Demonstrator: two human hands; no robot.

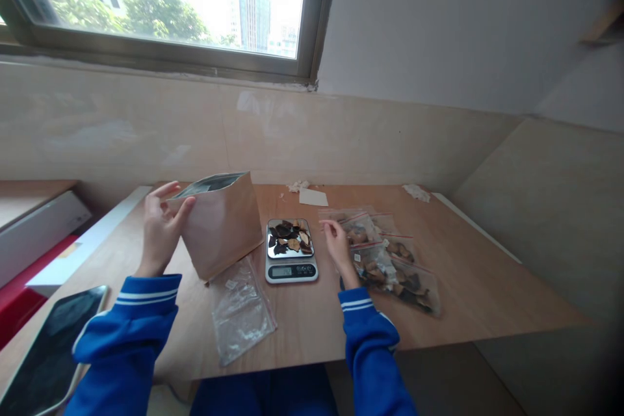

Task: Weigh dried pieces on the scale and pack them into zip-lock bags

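Note:
My left hand (163,224) pinches the top left edge of a brown paper bag (224,224), which stands with its mouth spread and a silvery lining showing. Right of the bag sits a small digital scale (291,273), its display too small to read. Dark and tan dried slices (291,238) lie spread on its plate. Just right of the scale, my right hand (336,244) is closed with thumb and fingertips together; what they hold, if anything, is too small to name. A flat clear zip bag (242,312) lies in front of the paper bag.
Several filled zip bags (407,283) of dried pieces lie right of my right hand. A white card (312,197) and crumpled tissue (298,186) are near the wall. A tablet or large phone (51,344) rests at the left table edge. Another tissue (416,193) is back right.

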